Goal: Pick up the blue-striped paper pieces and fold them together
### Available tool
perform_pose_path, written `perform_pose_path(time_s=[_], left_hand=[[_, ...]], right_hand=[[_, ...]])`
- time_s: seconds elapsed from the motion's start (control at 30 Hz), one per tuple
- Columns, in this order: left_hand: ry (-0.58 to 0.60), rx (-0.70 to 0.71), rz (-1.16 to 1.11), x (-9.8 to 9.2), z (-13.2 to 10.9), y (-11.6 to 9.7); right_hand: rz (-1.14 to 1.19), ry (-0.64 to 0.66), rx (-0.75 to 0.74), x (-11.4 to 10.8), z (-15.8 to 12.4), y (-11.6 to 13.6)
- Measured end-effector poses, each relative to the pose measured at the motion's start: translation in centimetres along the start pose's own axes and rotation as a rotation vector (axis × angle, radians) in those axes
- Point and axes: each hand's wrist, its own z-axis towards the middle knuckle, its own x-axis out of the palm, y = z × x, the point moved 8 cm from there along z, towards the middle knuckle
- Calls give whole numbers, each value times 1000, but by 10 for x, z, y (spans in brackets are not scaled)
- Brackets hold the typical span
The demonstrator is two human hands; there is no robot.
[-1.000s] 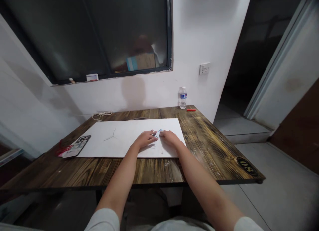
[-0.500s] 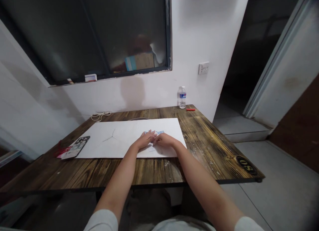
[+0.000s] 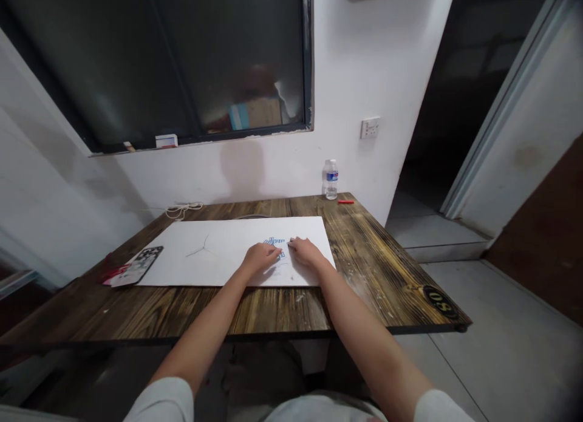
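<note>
As hands (image 3: 260, 257) curl over white board (image 3: 237, 246), small blue cluster (image 3: 274, 240) looks jagged, openwork; cannot tell if pinching.

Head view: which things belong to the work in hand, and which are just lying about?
In the work:
blue pieces, too small to identify
white board under them
left hand and right hand, close by the pieces

Apparently just lying about:
bottle
red stick
white cable
patterned flat object
small box
</note>
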Motion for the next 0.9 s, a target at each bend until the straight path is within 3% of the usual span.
perform_pose_path(time_s=[0.17,0.3,0.43,0.53,0.73,0.83,0.9], left_hand=[[130,173,174,17,-46,-14],[220,7,281,21,-58,18],[278,-197,294,18,-38,52],[286,-230,205,21,-11,57],[279,-102,67,40,29,32],[253,-11,37,45,28,16],[209,49,53,41,19,7]], right_hand=[[-42,101,-28,1,-2,10],[-44,148,-76,3,-7,14],[-21,140,-203,12,-21,25],[14,120,-301,20,-31,38],[93,122,-483,19,-34,58],[178,59,-450,1,-23,41],[210,-52,-387,-14,-13,20]])
